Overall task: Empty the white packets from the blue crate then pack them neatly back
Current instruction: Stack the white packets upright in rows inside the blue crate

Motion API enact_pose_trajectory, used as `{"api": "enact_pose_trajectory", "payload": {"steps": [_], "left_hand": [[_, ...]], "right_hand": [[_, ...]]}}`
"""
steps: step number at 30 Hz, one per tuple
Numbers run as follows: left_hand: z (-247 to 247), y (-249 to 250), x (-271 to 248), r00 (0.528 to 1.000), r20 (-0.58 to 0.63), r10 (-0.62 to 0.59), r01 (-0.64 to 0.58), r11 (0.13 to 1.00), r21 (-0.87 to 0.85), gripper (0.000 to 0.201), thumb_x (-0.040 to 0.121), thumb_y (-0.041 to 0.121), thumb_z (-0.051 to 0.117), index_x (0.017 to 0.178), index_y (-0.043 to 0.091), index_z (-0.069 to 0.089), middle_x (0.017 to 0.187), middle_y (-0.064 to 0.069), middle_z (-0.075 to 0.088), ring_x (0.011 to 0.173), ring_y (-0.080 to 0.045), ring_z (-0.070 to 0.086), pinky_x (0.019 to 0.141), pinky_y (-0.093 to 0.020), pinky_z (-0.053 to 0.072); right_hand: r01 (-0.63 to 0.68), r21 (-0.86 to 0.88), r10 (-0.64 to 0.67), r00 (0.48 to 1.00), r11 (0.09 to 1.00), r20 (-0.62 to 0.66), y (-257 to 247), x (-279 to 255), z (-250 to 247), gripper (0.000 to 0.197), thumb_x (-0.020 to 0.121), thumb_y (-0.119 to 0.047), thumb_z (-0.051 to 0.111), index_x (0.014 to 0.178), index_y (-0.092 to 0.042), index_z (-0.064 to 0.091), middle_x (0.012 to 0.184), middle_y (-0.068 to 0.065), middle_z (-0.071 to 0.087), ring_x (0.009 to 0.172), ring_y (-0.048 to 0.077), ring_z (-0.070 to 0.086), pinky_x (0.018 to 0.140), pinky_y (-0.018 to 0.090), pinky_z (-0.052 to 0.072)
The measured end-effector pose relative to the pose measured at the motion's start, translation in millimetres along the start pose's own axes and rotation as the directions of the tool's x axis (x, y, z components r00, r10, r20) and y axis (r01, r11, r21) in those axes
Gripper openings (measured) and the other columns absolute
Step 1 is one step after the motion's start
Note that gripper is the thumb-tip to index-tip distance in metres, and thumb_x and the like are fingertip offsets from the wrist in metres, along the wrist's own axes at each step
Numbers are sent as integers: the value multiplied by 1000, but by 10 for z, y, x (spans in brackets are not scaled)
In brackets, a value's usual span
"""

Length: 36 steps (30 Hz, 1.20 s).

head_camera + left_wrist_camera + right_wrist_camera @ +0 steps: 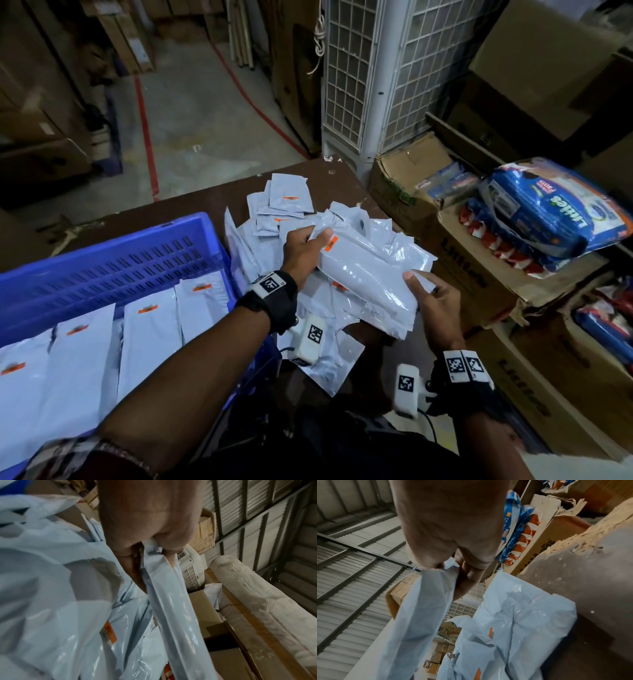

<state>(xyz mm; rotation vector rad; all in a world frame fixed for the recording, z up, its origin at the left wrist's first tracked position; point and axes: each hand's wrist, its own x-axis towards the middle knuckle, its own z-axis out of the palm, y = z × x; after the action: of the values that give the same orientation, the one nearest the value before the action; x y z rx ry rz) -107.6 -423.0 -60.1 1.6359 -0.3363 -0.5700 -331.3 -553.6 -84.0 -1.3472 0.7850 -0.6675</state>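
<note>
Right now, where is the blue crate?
In the head view, the blue crate sits at left on the brown table, beside the loose packets.

Crate (113, 260) sits left on the table (212, 202) — packets (144, 329) inside it; loose pile (291, 219) right of it — cardboard boxes (479, 274) further right.

1. The white packets (370, 270) are showing glossy, smooth plastic film with orange paper labels.
2. The blue crate (113, 260) is looking like hard, slotted plastic.
3. The table (212, 205) is showing a matt brown top, its edge chipped rough.
4. The cardboard boxes (479, 284) are looking matt and torn.
</note>
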Motion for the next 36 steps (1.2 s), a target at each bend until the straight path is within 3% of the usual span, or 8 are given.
{"api": "enact_pose_trajectory", "payload": {"steps": [6, 11, 14, 18, 23, 25, 30, 36], "left_hand": [[-91, 103, 91, 983, 87, 161, -165, 985, 45, 42, 83, 42, 71, 87, 0, 70, 79, -15, 68, 72, -17, 59, 70, -35, 50], [-1, 155, 87, 957, 233, 171, -202, 973, 115, 32, 85, 38, 74, 85, 6, 72, 79, -12, 69, 71, -14, 59, 69, -34, 49], [82, 204, 75, 953, 263, 151, -182, 979, 97, 19, 88, 27, 73, 93, 9, 74, 85, -7, 72, 74, -9, 64, 70, -23, 49], [55, 203, 153, 977, 171, 128, -158, 972, 174, 24, 84, 33, 77, 101, 16, 73, 105, -3, 71, 95, -20, 68, 85, -31, 54], [-107, 369, 179, 998, -25, 61, -58, 990, 132, 15, 89, 30, 69, 95, 16, 68, 84, -11, 71, 55, -20, 63, 48, -26, 50], [-167, 336, 244, 990, -141, 25, 4, 979, 202, 18, 90, 42, 62, 91, 24, 65, 82, -6, 72, 60, -24, 65, 59, -33, 55], [-174, 120, 229, 984, -28, -174, 122, 553, 824, 84, 74, 60, 72, 141, 25, 35, 145, -16, 33, 133, -41, 38, 107, -49, 39], [20, -30, 177, 960, -4, -280, 101, 333, 937, 112, 68, 67, 74, 150, 28, 9, 155, -19, -2, 138, -55, 17, 113, -57, 25]], "right_hand": [[50, -247, -18, 991, 968, 130, -106, 129, -51, 32, 77, -41, 82, 102, -22, 75, 89, 4, 74, 84, 22, 69, 81, 41, 57], [203, -519, -36, 949, 830, 313, -387, 50, 279, 95, 57, -61, 89, 138, -46, 43, 132, -13, 55, 120, 4, 53, 100, 29, 45], [356, -553, -97, 892, 753, 443, -248, -14, 488, 122, 53, -60, 91, 150, -41, 20, 149, -10, 33, 134, 6, 34, 110, 28, 32], [400, -571, -153, 890, 717, 430, -16, -41, 509, 100, 70, -31, 82, 151, -31, 23, 147, -2, 37, 133, 14, 37, 108, 41, 41], [389, -576, -176, 903, 719, 391, 82, 56, 328, 82, 76, -41, 70, 148, -25, 33, 145, 0, 44, 132, 20, 43, 108, 43, 40], [323, -609, -154, 937, 725, 314, 100, 112, 281, 79, 80, -42, 72, 147, -28, 34, 145, 0, 45, 132, 19, 43, 108, 41, 39], [148, -636, -29, 981, 757, 194, 57, 189, 280, 74, 85, -54, 69, 147, -32, 35, 146, 2, 43, 131, 22, 45, 107, 41, 41], [110, -636, 10, 983, 764, 182, 67, 231, 461, 73, 87, -63, 59, 148, -32, 34, 152, 0, 37, 138, 20, 37, 106, 29, 27]]}}
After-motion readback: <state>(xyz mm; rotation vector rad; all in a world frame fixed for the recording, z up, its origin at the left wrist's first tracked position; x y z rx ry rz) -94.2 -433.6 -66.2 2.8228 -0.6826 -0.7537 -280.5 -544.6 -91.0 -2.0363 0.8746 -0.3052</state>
